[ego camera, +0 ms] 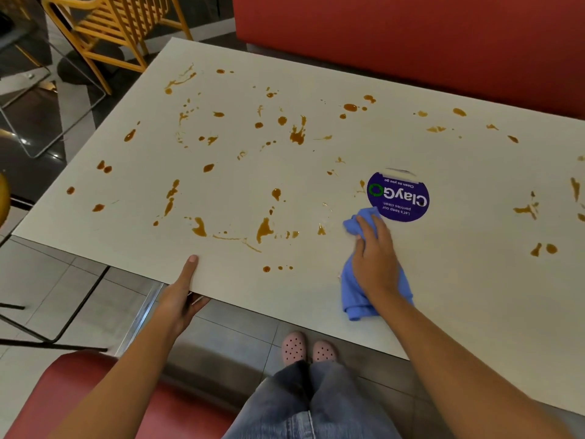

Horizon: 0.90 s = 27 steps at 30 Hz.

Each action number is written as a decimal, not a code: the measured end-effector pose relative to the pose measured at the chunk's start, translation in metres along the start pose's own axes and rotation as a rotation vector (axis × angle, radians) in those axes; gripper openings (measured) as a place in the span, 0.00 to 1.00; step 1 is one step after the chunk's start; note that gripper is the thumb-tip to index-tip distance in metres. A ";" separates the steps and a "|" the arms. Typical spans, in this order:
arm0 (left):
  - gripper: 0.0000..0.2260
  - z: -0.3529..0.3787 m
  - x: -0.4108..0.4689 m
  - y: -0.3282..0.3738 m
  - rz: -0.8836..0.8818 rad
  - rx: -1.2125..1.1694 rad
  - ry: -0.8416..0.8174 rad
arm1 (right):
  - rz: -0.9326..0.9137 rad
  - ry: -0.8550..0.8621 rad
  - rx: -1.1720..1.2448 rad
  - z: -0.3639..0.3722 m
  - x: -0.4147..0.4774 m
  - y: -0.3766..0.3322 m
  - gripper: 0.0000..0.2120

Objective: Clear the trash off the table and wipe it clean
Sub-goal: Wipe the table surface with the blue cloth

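Observation:
A white table (443, 280) fills the view, spattered with several brown sauce stains (264, 228) across its top. A blue cloth (357, 296) lies on the table near the front edge, and my right hand (375, 258) presses flat on it with straight fingers, just below a round purple "ClayGo" sticker (399, 198). My left hand (180, 293) grips the table's front edge, thumb on top and fingers underneath. No loose trash shows on the table.
A red bench seat (411, 42) runs behind the table and another red seat (79, 400) is at the lower left. A yellow slatted chair (117, 23) and a clear chair (47, 90) stand at the far left. My feet in pink shoes (308, 348) are on the tiled floor.

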<state>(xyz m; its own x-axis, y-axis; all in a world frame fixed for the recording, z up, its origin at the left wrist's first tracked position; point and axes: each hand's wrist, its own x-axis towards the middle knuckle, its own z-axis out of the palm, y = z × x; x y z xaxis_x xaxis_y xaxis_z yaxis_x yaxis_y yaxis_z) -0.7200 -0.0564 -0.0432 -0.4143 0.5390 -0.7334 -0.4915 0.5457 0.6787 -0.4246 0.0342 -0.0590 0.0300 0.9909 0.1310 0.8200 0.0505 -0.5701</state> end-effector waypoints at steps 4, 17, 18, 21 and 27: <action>0.18 0.000 0.001 0.001 -0.014 0.003 0.018 | -0.038 -0.043 0.040 0.016 -0.004 -0.028 0.19; 0.20 -0.003 0.002 0.002 -0.028 -0.001 -0.002 | -0.254 -0.268 0.103 -0.034 -0.015 0.029 0.18; 0.20 -0.004 0.002 0.001 -0.031 -0.001 -0.008 | -0.222 -0.233 0.100 -0.032 -0.011 0.028 0.18; 0.20 -0.005 0.003 0.001 -0.030 0.002 -0.022 | -0.089 -0.089 0.042 -0.016 -0.005 0.008 0.19; 0.20 -0.008 -0.003 0.006 -0.061 0.075 -0.058 | -0.017 -0.072 0.011 0.029 -0.030 -0.066 0.17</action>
<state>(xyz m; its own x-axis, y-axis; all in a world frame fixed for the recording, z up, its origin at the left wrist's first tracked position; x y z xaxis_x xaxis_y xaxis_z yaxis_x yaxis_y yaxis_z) -0.7279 -0.0596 -0.0370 -0.3396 0.5382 -0.7714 -0.4546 0.6241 0.6355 -0.4957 0.0044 -0.0487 -0.0257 0.9963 0.0822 0.8135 0.0686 -0.5774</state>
